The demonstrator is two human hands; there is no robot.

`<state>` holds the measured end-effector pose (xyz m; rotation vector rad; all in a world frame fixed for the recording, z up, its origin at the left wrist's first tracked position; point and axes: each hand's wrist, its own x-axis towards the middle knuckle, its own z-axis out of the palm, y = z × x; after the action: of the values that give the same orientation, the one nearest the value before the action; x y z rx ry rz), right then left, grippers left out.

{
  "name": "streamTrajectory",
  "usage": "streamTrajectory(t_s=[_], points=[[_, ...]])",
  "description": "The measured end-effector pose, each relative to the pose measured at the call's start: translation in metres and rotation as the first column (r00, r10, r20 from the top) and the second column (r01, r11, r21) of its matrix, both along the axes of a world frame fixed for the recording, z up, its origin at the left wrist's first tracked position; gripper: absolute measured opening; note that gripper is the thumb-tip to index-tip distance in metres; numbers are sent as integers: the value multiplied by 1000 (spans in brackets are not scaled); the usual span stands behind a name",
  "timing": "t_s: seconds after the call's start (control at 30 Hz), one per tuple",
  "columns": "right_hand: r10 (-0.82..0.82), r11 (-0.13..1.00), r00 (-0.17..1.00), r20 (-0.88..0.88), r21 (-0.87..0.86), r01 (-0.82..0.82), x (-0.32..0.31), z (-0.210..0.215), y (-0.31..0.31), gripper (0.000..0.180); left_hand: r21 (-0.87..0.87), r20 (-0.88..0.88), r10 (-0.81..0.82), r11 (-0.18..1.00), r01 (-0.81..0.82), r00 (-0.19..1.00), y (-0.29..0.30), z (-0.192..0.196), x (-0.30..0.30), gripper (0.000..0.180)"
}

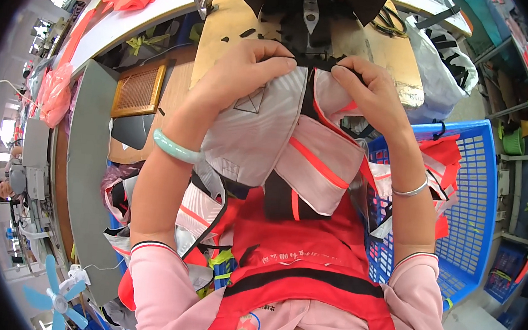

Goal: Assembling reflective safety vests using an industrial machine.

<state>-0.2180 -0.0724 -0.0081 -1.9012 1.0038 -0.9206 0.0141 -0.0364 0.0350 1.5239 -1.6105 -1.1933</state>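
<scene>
A light grey sewn fabric piece [254, 136] with coral strips and black panels hangs from the machine bed down toward my lap. At its upper left edge, thumb and fingers of my left hand [249, 71] pinch the cloth just left of the needle area. On the other side, my right hand [372, 90] grips the upper right edge the same way. Between the two hands, the black edge of the piece lies close under the dark head of a sewing machine [311, 20]. Whether the presser foot touches the cloth I cannot tell.
A blue plastic basket [475, 200] with similar grey and coral pieces stands at my right. More such pieces [195, 215] lie left of my lap. Black scraps [248, 33] lie on the wooden table [216, 21]. A white bag [446, 61] sits at the far right.
</scene>
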Motion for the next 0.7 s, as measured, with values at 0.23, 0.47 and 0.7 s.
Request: streamTrajectory(t_s=[0.23, 0.47, 0.7], points=[[9, 994, 997, 78, 105, -17, 10, -12, -33, 30, 83, -79, 35, 996, -28, 996, -41, -16, 10, 37], [22, 984, 997, 78, 174, -36, 13, -17, -57, 32, 89, -62, 78, 993, -73, 995, -64, -26, 15, 38], [-6, 979, 993, 114, 202, -17, 11, -17, -61, 33, 71, -143, 101, 993, -92, 985, -63, -22, 9, 38]])
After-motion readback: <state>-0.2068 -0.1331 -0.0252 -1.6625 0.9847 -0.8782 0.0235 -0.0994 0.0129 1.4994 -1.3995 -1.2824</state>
